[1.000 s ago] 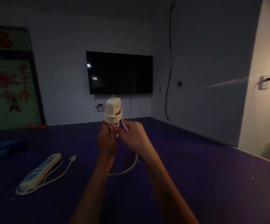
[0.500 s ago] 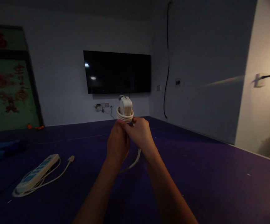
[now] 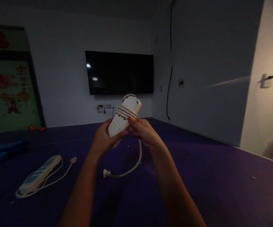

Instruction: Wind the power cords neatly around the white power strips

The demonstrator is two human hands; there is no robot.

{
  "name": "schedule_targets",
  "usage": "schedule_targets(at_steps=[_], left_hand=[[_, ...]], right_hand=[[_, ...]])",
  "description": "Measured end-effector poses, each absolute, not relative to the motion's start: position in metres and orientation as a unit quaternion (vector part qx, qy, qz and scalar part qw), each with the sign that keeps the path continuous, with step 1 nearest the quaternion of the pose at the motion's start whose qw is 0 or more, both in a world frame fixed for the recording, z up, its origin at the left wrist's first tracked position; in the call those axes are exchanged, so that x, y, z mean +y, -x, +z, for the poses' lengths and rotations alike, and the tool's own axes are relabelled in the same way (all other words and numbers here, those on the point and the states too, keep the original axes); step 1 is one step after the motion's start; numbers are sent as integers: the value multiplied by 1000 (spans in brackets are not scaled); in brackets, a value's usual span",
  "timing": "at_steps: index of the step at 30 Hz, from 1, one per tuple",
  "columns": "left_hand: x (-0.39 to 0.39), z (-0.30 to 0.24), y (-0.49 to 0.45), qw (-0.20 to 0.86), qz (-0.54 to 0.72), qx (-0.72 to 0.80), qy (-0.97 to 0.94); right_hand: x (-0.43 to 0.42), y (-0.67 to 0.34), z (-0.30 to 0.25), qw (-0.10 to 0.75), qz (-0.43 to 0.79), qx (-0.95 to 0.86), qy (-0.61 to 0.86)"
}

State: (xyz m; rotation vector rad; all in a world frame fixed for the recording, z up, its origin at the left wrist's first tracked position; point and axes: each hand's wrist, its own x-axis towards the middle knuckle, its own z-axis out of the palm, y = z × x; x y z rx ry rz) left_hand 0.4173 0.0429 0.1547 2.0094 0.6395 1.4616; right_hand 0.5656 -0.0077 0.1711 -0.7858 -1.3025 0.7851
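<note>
A white power strip [image 3: 119, 123] is held up in front of me, tilted, its flat back facing me. Several turns of its white cord [image 3: 126, 111] wrap round the upper half. My left hand [image 3: 105, 136] grips the lower end, thumb across the back. At the right edge my right hand [image 3: 144, 129] is closed, thumb pressed by the cord turns, pinching the cord and the strip's side. From there a loose length of cord hangs and curves down to the plug [image 3: 106, 173], which rests on the purple surface.
A second power strip [image 3: 40, 173] with blue sockets lies on the purple surface [image 3: 197, 183] at left, its cord around it and its plug [image 3: 73, 160] beside it. Blue cloth [image 3: 4, 150] lies farther left. A television [image 3: 119, 73] hangs on the far wall; a black cable [image 3: 170, 69] dangles right of it.
The power strip has turned from end-on to showing its back. My left hand has shifted left and now holds its lower end. The plug on the hanging cord has come into view.
</note>
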Motion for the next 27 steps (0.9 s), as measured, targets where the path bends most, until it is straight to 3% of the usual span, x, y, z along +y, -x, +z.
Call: schedule_targets(at_steps=[13,27], left_hand=[[54,154,-405,152,596,315,-723],[67,146,-403,109,612,392,-678]], right_hand=[[-7,-561,170,599,410,-519,451],[-15,-561,177,597,370,-488,518]])
